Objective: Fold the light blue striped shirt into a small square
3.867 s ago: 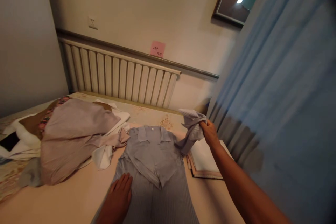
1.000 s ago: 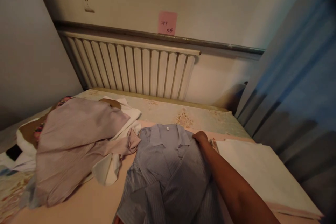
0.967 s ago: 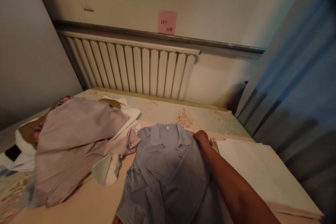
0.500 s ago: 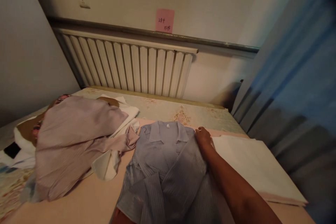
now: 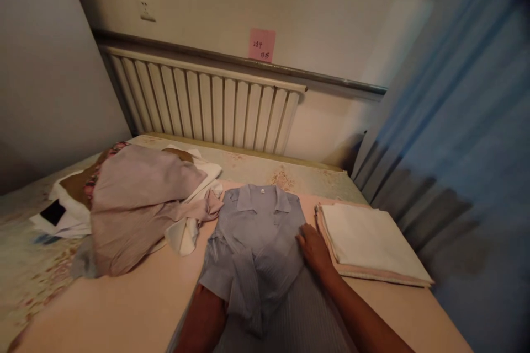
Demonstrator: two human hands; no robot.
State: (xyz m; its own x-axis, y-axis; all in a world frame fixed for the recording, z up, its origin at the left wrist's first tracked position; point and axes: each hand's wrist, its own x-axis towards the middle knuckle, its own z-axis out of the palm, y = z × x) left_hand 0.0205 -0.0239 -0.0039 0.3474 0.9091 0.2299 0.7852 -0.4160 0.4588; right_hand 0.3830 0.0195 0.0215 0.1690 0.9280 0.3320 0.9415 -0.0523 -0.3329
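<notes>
A blue-grey striped collared shirt (image 5: 269, 253) lies front up on the pink cloth, its sleeves folded in across the body. At its right edge, below the shoulder, my right hand (image 5: 315, 249) is closed on the fabric, thumb and fingers near together. My left hand (image 5: 205, 314) is at the lower left of the shirt, partly under a sleeve end. That fabric hides its fingers, so their grip cannot be made out.
To the left lies a loose heap of clothes with a mauve garment (image 5: 141, 204) on top. A folded white cloth stack (image 5: 372, 237) sits at right, beside a blue curtain (image 5: 455, 176). Behind the bed is a radiator (image 5: 207, 99).
My right hand has moved down from the shirt's shoulder to its side. The right-hand side of the shirt now lies narrower. My left hand shows more, and the view has shifted.
</notes>
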